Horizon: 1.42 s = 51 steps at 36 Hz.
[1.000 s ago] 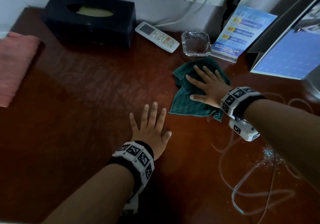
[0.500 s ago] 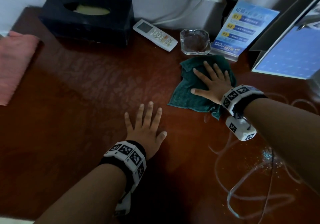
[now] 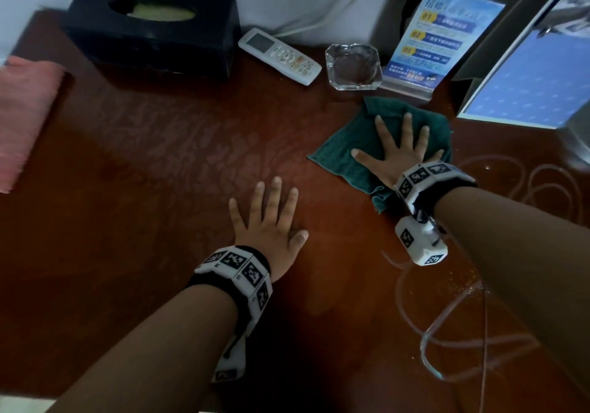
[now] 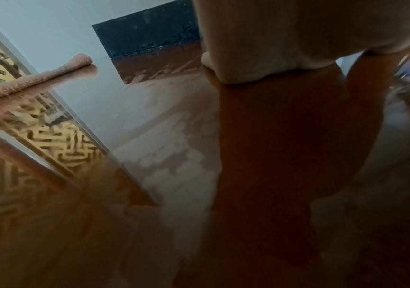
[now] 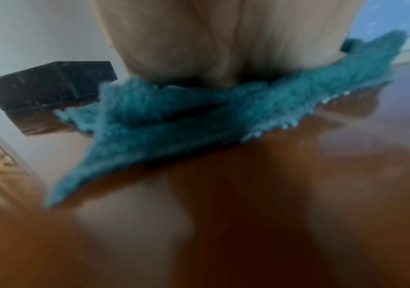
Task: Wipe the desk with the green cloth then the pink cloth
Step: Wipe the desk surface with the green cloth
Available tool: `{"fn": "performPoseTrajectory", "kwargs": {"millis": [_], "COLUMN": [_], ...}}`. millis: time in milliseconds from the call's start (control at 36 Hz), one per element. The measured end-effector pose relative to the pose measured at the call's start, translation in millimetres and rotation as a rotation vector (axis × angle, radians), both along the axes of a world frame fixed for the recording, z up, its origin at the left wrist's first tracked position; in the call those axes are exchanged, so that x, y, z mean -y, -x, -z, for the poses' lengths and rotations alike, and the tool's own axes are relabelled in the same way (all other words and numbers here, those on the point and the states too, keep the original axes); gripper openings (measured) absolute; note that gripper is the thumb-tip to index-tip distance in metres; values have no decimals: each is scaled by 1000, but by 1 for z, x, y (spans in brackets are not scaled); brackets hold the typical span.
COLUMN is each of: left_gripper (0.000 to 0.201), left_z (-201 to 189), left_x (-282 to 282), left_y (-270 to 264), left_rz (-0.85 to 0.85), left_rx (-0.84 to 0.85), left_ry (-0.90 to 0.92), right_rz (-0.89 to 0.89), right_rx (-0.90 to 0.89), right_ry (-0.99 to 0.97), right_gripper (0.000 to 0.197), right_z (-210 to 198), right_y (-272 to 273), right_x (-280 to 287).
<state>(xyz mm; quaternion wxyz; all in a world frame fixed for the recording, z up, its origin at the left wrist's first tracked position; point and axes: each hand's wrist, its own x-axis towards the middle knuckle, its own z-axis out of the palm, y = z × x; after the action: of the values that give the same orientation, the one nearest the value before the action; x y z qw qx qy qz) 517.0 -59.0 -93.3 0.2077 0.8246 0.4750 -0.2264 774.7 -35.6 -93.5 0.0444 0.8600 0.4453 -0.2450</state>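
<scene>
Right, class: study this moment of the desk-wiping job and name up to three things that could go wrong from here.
1. The green cloth, pressed flat under the right hand, lies close to the glass ashtray and the sign stand; a stroke toward the wall could knock either.
2. The cloth is bunched near the wrist, so it may wipe unevenly.
3. The left hand rests flat on the desk and may leave prints on it.
</scene>
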Motion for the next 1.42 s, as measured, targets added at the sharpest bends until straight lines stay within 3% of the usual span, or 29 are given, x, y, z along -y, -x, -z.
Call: {"fn": "performPoseTrajectory", "kwargs": {"millis": [389, 694, 1166, 1416], "left_gripper": [67, 71, 66, 68], "left_z": [-5, -6, -7, -12], "left_x": [-2, -4, -4, 2], "left_y": [0, 1, 0, -3], "left_rz": [27, 44, 41, 23], "left_rx": [-17, -9, -10, -66], "left_ry": [42, 55, 27, -44], "right_rz": [214, 284, 252, 96], "right_rx": [-58, -55, -35, 16], "right_ry": [34, 18, 48, 50], "right_gripper": [90, 90, 88, 87], "right_z": [-8, -4, -7, -3], "right_y": [49, 83, 123, 130], "right_x": [52, 97, 155, 190]}}
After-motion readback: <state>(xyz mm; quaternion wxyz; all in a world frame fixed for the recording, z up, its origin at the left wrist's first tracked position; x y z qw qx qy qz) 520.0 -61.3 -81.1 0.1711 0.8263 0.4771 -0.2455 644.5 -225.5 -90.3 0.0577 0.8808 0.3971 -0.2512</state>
